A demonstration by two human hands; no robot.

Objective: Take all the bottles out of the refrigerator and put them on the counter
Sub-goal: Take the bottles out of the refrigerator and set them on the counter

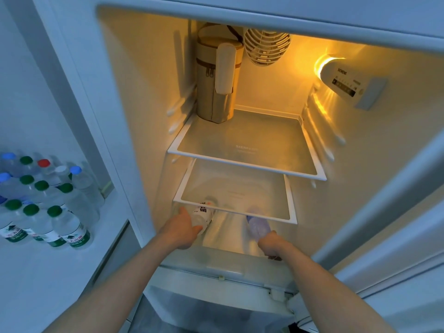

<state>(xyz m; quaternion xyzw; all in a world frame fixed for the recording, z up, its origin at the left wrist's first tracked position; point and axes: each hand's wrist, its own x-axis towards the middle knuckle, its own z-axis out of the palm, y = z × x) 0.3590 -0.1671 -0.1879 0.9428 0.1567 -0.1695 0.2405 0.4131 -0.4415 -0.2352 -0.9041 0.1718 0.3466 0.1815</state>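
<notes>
Under the lower glass shelf point(264, 207), at the bottom of the fridge point(134, 92), 2 bottles left, both clear plastic, lying on their sides. My left hand point(182, 227) is wrapped around the one with the white printed label point(204, 213), thumb on top, fingers curled under its body. My right hand point(270, 243) is closed on the base end of the bluish-tinted bottle point(257, 224), which points away from me toward the back wall. Both are blurred, caps not readable. 2 shelves total: flat glass panes in white plastic frames. Upper shelf point(252, 150) carries 1 tall cylindrical beige fabric bag point(216, 82) with a zipper and a pale strap, upright in the back left corner. Round slatted vent point(266, 48) on the back wall, 1 lit control box point(341, 78) on the right wall. On the white counter point(48, 272) to the left: roughly 13 upright clear bottles point(43, 200) packed together. Caps I can count: about 7 green, 3 blue, 1 red, 1 white; the left edge cuts off some, so the count is approximate. Front ones have green-and-white labels.
</notes>
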